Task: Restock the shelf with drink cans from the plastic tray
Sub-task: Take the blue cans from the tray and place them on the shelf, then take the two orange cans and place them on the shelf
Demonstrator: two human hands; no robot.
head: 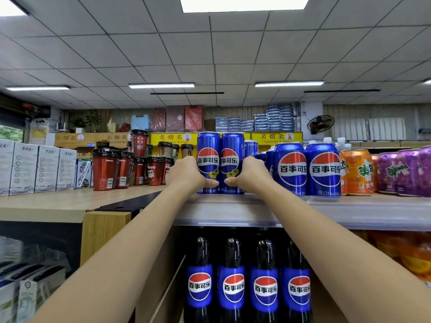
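Two tall slim blue cola cans stand upright side by side at the front edge of the top shelf. My left hand is wrapped around the left slim can, thumb across its lower front. My right hand grips the right slim can the same way. Both cans rest on the shelf surface. A further blue can stands behind them. The plastic tray is out of view.
Wider blue cola cans stand just right of my right hand, then orange cans and purple cans. Red cups and white cartons fill the wooden counter to the left. Cola bottles line the shelf below.
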